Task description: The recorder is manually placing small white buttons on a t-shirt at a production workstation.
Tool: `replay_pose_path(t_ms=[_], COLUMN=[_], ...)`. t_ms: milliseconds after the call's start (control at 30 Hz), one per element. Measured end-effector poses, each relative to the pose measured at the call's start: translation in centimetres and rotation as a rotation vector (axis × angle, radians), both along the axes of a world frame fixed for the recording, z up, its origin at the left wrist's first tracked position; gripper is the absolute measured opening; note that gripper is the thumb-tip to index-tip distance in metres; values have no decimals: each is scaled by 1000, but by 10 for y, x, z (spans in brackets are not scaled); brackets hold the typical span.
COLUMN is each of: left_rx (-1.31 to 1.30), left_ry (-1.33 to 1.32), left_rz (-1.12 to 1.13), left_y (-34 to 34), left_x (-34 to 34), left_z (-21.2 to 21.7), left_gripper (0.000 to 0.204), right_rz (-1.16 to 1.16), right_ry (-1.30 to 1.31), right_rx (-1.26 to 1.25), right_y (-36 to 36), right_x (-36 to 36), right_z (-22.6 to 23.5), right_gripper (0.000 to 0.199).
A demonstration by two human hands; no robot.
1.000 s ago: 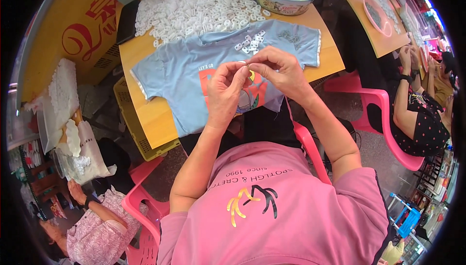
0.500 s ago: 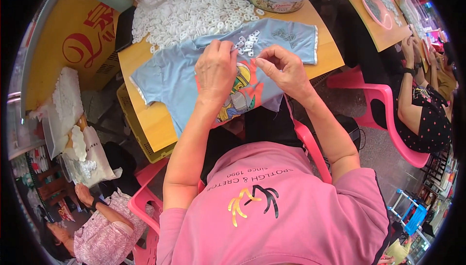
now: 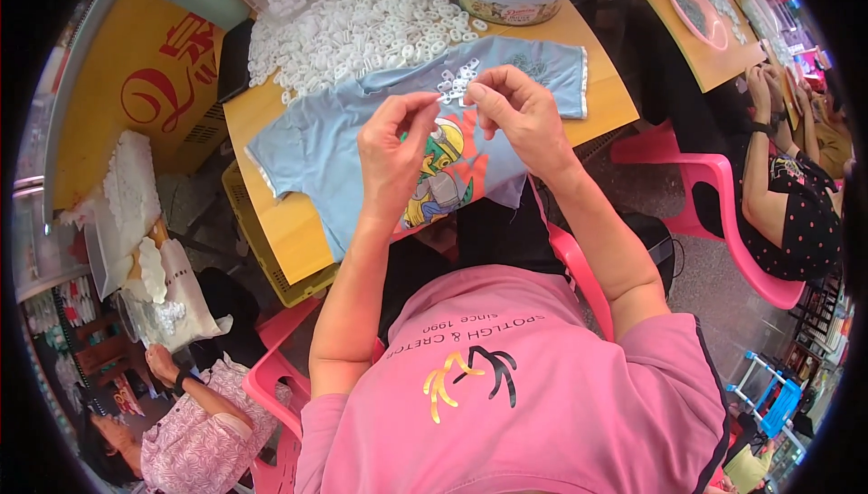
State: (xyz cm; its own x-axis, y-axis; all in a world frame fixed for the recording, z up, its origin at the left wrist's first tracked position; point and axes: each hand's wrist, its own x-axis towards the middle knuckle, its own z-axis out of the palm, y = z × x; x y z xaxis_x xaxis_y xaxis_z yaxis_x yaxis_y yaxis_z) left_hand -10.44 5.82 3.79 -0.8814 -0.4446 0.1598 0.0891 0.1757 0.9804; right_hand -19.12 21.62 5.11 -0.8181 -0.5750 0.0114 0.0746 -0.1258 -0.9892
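Over a light blue T-shirt (image 3: pixel 334 128) with a colourful cartoon print, both hands are raised with their fingertips close together but apart. My left hand (image 3: pixel 395 150) pinches a small white plastic piece (image 3: pixel 441 97) between thumb and forefinger. The thumb and fingers of my right hand (image 3: pixel 529 123) are closed in a pinch; what lies in them is too small to make out. Just beyond the fingertips is a small cluster of white plastic pieces with holes (image 3: pixel 466 71). Small grey metal bits (image 3: pixel 532 66) lie on the shirt, beyond my right hand.
A large heap of white oval pieces (image 3: pixel 362 33) covers the back of the yellow table (image 3: pixel 294 254). Beside it stands a round tin (image 3: pixel 511 8) with grey bits. People sit at both sides; a pink basket (image 3: pixel 696 13) is on the right-hand table.
My left hand has turned and lowered slightly, so its pinching fingertips and the white piece now show. My right hand has shifted slightly left and up, toward the left fingertips.
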Motion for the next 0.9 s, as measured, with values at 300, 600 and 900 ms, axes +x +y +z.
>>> replay_pose_path(t_ms=[300, 600, 900], left_rx=[-231, 635, 681], left_ry=[241, 151, 87], left_rz=[129, 150, 84], left_y=[16, 35, 26], left_x=[14, 23, 35], left_z=[4, 14, 14], left_gripper=[13, 16, 16], right_rz=[-20, -164, 17], right_ry=[-21, 187, 22], right_rx=[-3, -113, -81], right_y=[-22, -29, -19], right_x=[24, 42, 34], right_z=[5, -7, -5], right_gripper=[17, 12, 14])
